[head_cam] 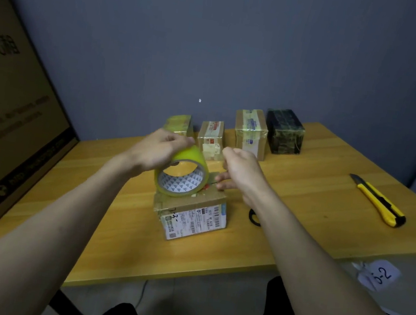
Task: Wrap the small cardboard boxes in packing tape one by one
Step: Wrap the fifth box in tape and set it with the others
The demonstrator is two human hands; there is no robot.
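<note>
— While the left hand (pixel 158 151) gripped the tape roll (pixel 182 173) atop the labelled box (pixel 191 214) mid-bench (pixel 305 175), how did it handle?
— Light, stiff, I'd judge; right hand (pixel 239 172) fingers pinched the sticky free end.

Both bare forearms reach forward over the tabletop (pixel 307 154) toward its far edge. The left hand (pixel 159 148) curls its grip round a tape roll (pixel 182 173). The right hand (pixel 239 169), fingers curled, pinches beside it.
</note>
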